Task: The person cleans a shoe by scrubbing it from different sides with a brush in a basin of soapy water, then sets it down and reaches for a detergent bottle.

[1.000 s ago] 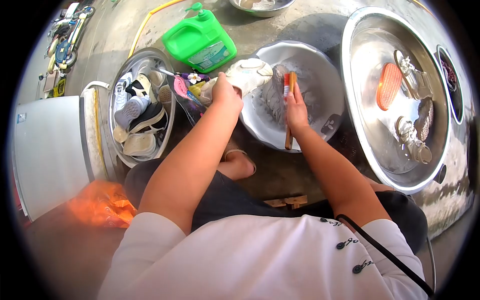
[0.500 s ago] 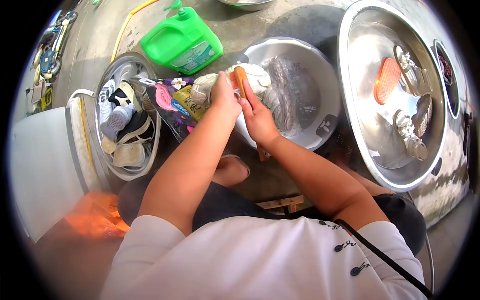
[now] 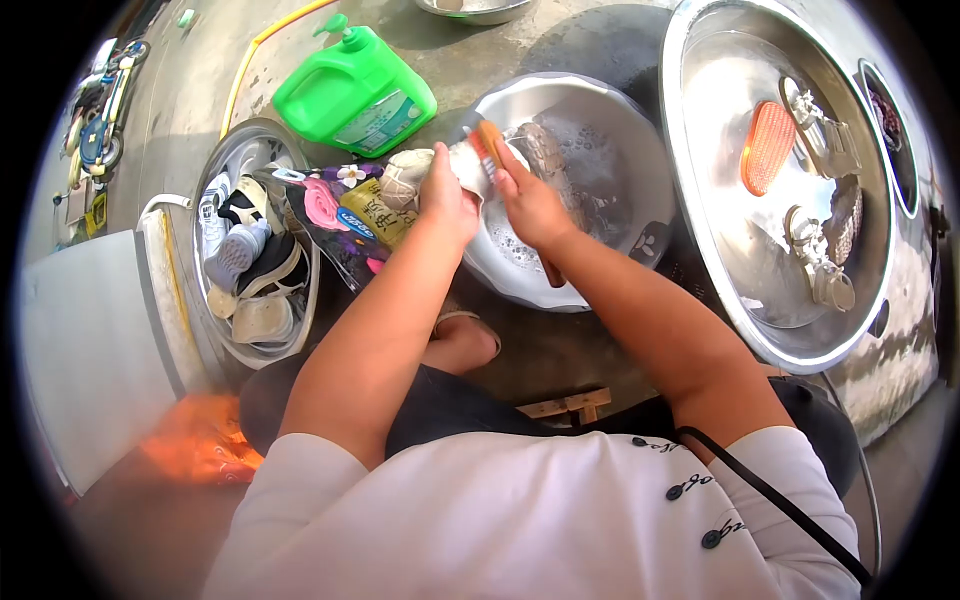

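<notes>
My left hand (image 3: 447,207) is closed around a white shoe (image 3: 466,168) at the near left side of a grey basin (image 3: 650,165). My right hand (image 3: 538,210) grips a wooden-handled scrubbing brush (image 3: 489,138), its bristles close against the shoe; exact contact is hard to see. Just beyond my left hand is a cream, rounded item (image 3: 408,170); whether it belongs to the held shoe I cannot tell. Inside the basin, a greyish shoe (image 3: 541,150) lies partly in sudsy water.
A green pump jug (image 3: 365,95) stands behind a patterned bag (image 3: 335,215). Several shoes fill a metal basin (image 3: 312,320) at left. The large metal basin (image 3: 672,100) at right holds water, an orange sole-shaped item (image 3: 768,150) and sandals (image 3: 815,140). A yellow hose (image 3: 250,55) runs behind.
My right hand has moved slightly right and down with the brush, away from my left hand. The white shoe has turned and drawn back left, uncovering more of the basin's water.
</notes>
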Demonstrator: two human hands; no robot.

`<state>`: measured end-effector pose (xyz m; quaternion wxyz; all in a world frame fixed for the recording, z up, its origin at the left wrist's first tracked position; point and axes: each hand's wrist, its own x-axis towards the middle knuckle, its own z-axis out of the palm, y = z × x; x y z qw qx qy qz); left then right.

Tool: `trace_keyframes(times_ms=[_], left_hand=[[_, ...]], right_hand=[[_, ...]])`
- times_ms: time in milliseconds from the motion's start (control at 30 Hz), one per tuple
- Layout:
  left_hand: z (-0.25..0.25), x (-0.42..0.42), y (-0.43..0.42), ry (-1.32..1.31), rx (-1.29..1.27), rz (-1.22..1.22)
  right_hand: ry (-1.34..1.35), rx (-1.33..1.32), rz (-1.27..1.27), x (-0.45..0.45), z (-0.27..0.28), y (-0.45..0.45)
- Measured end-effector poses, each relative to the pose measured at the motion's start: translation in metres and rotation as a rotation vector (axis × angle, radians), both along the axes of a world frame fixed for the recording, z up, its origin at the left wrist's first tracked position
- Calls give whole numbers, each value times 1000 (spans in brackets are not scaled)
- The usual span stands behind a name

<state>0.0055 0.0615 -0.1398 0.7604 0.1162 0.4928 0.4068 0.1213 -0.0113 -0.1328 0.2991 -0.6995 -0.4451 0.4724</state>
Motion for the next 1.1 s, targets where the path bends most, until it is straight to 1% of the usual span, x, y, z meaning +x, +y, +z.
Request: trace_keyframes(times_ms=[33,67,133,167,200,267,300,333,367,400,433,467,500,533,567,600,633,667,700,733,800,833,867,900,933,1000,1033,1067,1100], left_hand=[[3,-2,0,-9,-7,3],[9,-4,2,-2,-51,-8],[15,-5,3,23,-92,-16],[14,5,3,9,-59,-22],[12,8,-1,2,-41,-27],[12,7,-4,6,-7,-36],[18,9,-4,99,-43,-23],[23,9,-1,195,-71,-12],[23,3,3,80,-140,-39],[18,3,6,-4,-77,-74],[21,8,6,-19,-75,-87],[23,11,2,-32,-86,-101],[18,8,2,-5,-43,-73],[16,5,3,-4,-52,-82],[16,2,8,-64,-81,-49],[17,-3,14,-124,-107,-11],[15,-5,21,-184,-142,-66],[11,-4,23,-181,-141,-62],[7,-2,23,-91,-112,-123],[4,2,23,-4,-82,-186],[0,6,19,52,-87,-150],[0,7,19,-8,-95,-102],[4,7,19,-67,-100,-52],[22,12,19,-96,-138,-30],[23,12,20,-95,-128,-23],[24,12,20,-54,-151,12],[21,12,17,-60,-100,14],[17,16,13,-58,-98,-43],[16,18,13,-78,-99,-46]], right_hand=[[66,168,37,-23,3,-15],[58,167,39,-16,3,-14],[6,-146,2,4,-3,-3],[102,-205,-63,22,-8,6],[110,-212,-70,17,-8,2],[154,29,-16,-2,2,-9],[164,237,21,-26,8,-22],[108,222,38,-24,3,-18],[52,208,55,-22,-3,-15],[33,27,72,-1,-3,-5],[-79,-44,13,16,-20,6],[-108,-154,7,39,-35,13],[-236,-156,35,56,-29,12],[-258,-164,-55,66,-32,7],[-267,-204,-157,75,-33,2],[-273,-204,-155,84,-54,-7],[-217,-247,-323,90,-92,-18],[-153,-294,-490,91,-113,-25],[-147,-294,-489,86,-95,-26],[139,-364,-556,80,-58,-28],[232,-83,-545,51,-50,-33],[288,54,-527,37,-47,-36],[281,76,-400,18,-28,-38],[276,104,-276,-2,-8,-40],[243,276,-92,-20,-10,-45],[119,197,-113,-20,-27,-32],[120,-11,-146,-1,-22,-22],[113,-202,-192,24,-17,-9],[91,-132,-193,29,-22,-8]])
